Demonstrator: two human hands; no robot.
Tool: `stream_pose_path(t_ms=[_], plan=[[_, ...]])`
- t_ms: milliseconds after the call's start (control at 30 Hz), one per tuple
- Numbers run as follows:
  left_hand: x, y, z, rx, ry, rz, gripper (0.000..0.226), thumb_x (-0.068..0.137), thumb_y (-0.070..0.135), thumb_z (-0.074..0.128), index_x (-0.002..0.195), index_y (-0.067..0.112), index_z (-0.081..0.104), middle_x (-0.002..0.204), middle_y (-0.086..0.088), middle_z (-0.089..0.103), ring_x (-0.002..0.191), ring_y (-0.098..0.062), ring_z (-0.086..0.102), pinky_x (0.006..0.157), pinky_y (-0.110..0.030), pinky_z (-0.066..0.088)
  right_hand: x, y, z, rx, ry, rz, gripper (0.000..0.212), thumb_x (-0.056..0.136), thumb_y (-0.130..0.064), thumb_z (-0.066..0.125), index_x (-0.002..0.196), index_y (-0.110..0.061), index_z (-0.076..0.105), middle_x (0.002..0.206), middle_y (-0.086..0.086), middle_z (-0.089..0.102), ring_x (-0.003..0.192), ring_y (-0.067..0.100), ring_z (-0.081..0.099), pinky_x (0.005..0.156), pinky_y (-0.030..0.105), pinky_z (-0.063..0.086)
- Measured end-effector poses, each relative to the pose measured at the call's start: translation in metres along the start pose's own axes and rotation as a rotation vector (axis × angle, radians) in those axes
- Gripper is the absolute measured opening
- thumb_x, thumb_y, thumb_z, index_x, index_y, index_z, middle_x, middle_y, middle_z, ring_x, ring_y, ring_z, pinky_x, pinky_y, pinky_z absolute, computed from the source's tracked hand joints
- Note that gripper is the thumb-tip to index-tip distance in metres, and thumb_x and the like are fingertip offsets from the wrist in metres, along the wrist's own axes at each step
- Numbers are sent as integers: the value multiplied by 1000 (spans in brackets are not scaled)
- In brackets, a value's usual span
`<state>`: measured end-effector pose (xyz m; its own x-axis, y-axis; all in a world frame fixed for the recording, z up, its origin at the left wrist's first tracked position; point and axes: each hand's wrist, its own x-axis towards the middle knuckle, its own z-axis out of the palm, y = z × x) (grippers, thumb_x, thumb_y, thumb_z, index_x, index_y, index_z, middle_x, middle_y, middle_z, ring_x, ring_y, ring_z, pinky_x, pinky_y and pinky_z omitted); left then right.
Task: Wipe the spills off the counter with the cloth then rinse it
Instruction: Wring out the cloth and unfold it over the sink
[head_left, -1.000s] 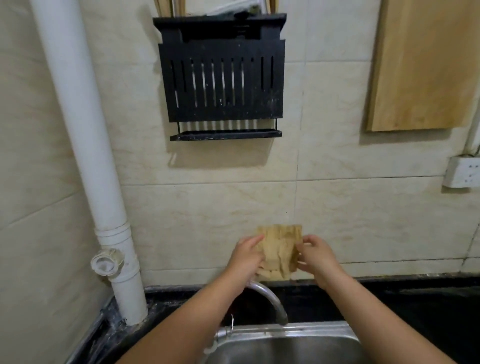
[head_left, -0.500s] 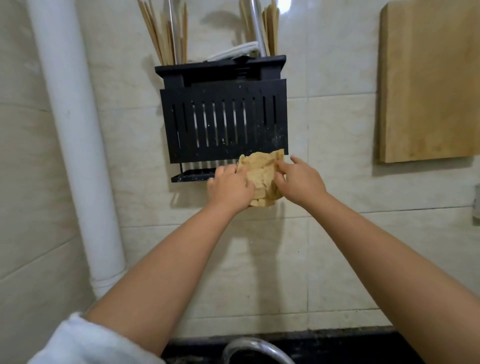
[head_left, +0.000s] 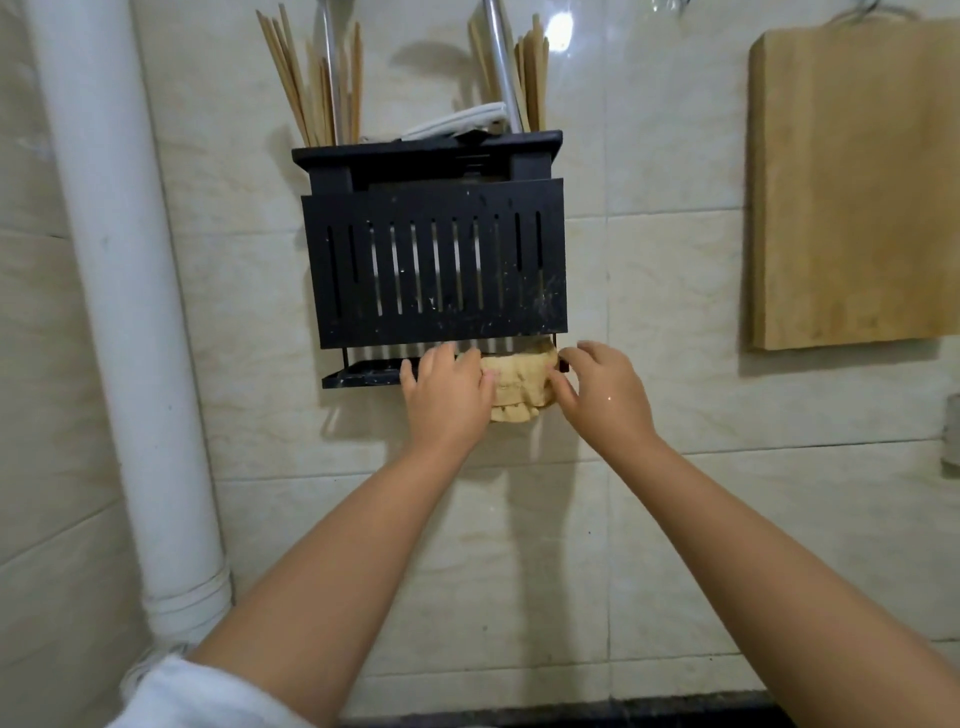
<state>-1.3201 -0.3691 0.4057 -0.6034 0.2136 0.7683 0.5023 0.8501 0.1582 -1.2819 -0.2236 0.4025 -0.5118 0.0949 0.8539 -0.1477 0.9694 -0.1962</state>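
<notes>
Both hands at wall rack: I see cloth bunched on right end of lower tray, front fold drooping over tray edge. Left hand fingers curled against cloth's left side; right hand fingers spread, touching right side. Cloth's long axis runs along tray, between hands; neither nearer.

cloth partly behind hands, rack

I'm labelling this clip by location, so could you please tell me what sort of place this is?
Most likely a home kitchen: a black wall rack holding chopsticks, a wooden cutting board hanging on the tiled wall.
</notes>
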Motion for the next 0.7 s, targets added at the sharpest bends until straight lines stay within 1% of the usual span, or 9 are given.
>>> stream_pose_path(t_ms=[67, 133, 233, 333, 400, 500, 567, 633, 700], plan=[[-6, -8, 8, -4, 193, 157, 18, 79, 8, 65, 96, 2, 67, 102, -14, 65, 99, -33, 61, 92, -57, 44, -11, 2, 3, -37, 83, -209, 26, 80, -14, 46, 80, 3, 65, 83, 18, 65, 71, 37, 62, 60, 37, 53], [-12, -11, 10, -6, 203, 227, 18, 68, 4, 73, 86, 1, 68, 87, -12, 68, 84, -32, 66, 84, -54, 50, -16, 0, 6, -144, 44, -261, 30, 76, -19, 45, 80, 1, 67, 89, 19, 68, 77, 36, 66, 66, 42, 54], [-14, -15, 12, 128, 129, 315, 48, 61, 23, 81, 99, 0, 65, 97, -12, 68, 94, -29, 66, 89, -52, 47, -16, -5, 8, -269, -117, -268, 46, 75, -33, 60, 106, 1, 63, 121, 19, 60, 114, 34, 57, 93, 56, 41], [-7, -15, 4, 234, -28, 356, 72, 78, 41, 65, 132, 0, 41, 130, -12, 52, 123, -25, 47, 108, -42, 30, -8, -6, 2, -310, -349, -225, 72, 84, -51, 53, 136, -5, 33, 148, 9, 30, 139, 23, 24, 113, 48, 14], [6, -14, -1, 256, -127, 304, 64, 91, 44, 44, 139, 6, 28, 137, -8, 45, 127, -24, 39, 110, -37, 22, 6, -8, 1, -317, -395, -162, 62, 87, -51, 47, 132, -11, 33, 141, 5, 37, 133, 20, 30, 112, 47, 15], [22, -10, -10, 277, -193, 273, 44, 97, 39, 30, 127, 8, 41, 123, -10, 54, 112, -27, 50, 94, -38, 35, 26, -10, -1, -276, -449, -77, 42, 93, -43, 38, 118, -10, 43, 127, 7, 50, 118, 25, 46, 104, 46, 26], [23, -10, -11, 261, -231, 256, 41, 98, 38, 28, 120, 9, 44, 118, -10, 56, 107, -28, 52, 90, -39, 37, 30, -9, 1, -221, -482, -39, 37, 94, -39, 38, 113, -9, 44, 121, 11, 52, 108, 29, 51, 89, 40, 38], [20, -11, -9, 241, -238, 221, 42, 97, 40, 30, 125, 11, 41, 121, -9, 53, 111, -27, 49, 96, -41, 34, 28, -6, 3, -146, -483, -21, 32, 93, -34, 41, 111, -8, 44, 117, 13, 51, 100, 30, 53, 78, 37, 41], [12, -11, -6, 225, -220, 201, 47, 96, 40, 32, 134, 12, 34, 130, -7, 48, 119, -25, 44, 105, -44, 26, 23, -4, 3, -79, -486, -20, 31, 92, -29, 44, 115, -8, 42, 119, 14, 48, 97, 31, 53, 78, 37, 42]])
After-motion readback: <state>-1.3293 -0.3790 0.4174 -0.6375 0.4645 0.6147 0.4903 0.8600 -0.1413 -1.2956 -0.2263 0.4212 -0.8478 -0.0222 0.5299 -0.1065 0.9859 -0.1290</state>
